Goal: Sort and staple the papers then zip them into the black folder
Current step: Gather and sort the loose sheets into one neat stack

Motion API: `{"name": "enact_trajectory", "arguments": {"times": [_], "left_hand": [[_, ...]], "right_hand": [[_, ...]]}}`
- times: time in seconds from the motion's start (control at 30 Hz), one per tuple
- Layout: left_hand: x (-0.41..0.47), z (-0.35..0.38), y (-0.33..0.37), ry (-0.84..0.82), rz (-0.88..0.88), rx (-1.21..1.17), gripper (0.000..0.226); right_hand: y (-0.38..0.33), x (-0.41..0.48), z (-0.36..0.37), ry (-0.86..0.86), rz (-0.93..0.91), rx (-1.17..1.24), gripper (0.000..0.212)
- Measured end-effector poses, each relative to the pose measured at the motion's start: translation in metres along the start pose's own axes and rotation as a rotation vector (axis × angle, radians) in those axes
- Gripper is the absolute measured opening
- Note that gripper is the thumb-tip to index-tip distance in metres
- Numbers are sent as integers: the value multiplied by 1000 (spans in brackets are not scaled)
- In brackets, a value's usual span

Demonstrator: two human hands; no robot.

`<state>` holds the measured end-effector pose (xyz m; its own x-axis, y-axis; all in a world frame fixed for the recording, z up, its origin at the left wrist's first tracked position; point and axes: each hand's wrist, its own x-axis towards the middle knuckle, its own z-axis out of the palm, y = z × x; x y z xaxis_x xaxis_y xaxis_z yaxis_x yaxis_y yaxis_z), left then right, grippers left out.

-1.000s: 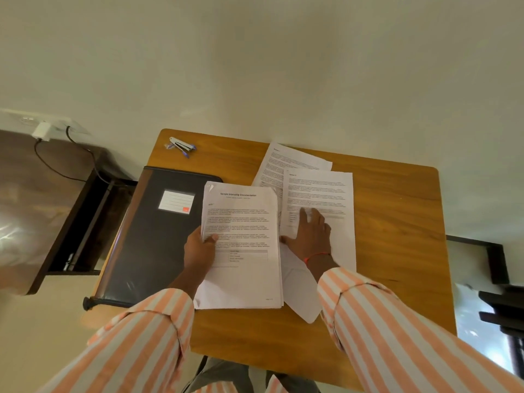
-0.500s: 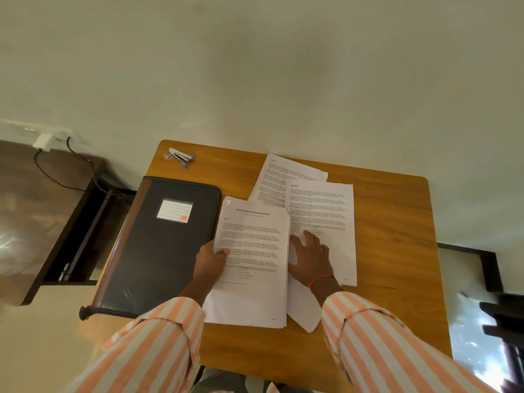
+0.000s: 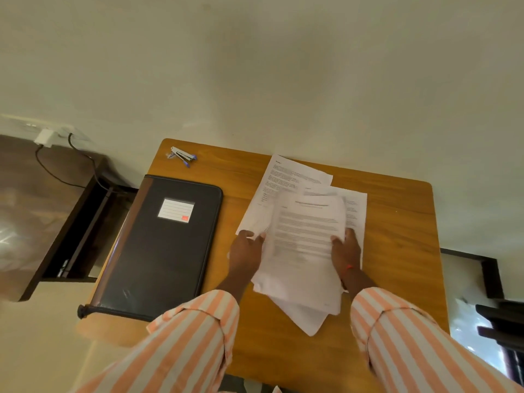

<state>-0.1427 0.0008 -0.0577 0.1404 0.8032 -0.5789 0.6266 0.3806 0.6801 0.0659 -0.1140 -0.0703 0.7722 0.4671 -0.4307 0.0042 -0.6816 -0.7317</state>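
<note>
Wooden worktop (image 3: 397,251), carrying black folder (image 3: 158,251) at left, stapler (image 3: 183,156) at far corner, loose papers (image 3: 300,222) mid-surface.

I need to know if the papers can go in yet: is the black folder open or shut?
Shut. The black folder lies flat on the table, its labelled cover up, nothing of the inside showing. Whether the zip is fully closed, I cannot tell.

both forearms reach forward from the bottom of the view in orange-and-white striped sleeves, cuffs drawn back from the wrists. the left hand (image 3: 246,251) lies palm down, fingers spread and pointing forward, thumb angled inward. the right hand (image 3: 346,251) mirrors it, well apart, fingers forward and thumb curled inward in a light grip. a red thread circles the right wrist.
</note>
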Motion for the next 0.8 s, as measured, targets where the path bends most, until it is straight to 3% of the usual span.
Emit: {"name": "enact_trajectory", "arguments": {"times": [0.1, 0.23, 0.33, 0.4, 0.47, 0.53, 0.63, 0.8], "left_hand": [[-2, -9, -14, 191, -63, 266, 47], [-1, -19, -31, 173, -231, 360, 91], [3, -19, -39, 112, -234, 227, 63], [4, -18, -39, 95, -224, 158, 40], [7, -19, -37, 118, -183, 107, 26], [13, -21, -33, 164, -121, 40, 19], [23, -33, -26, 223, -61, -74, 16], [47, -54, -11, 217, 21, -127, 19]], "right_hand": [[3, 25, -18, -1, 3, -147, 30], [3, 46, -25, 35, 5, -250, 35], [3, 46, -19, 180, -45, -287, 43], [2, 37, -11, 281, -165, -478, 52], [2, 22, 2, 214, -385, -635, 59], [8, 9, 18, 41, -585, -691, 63], [20, -7, 38, -162, -587, -722, 68], [40, -21, 42, -147, -605, -754, 66]]}}
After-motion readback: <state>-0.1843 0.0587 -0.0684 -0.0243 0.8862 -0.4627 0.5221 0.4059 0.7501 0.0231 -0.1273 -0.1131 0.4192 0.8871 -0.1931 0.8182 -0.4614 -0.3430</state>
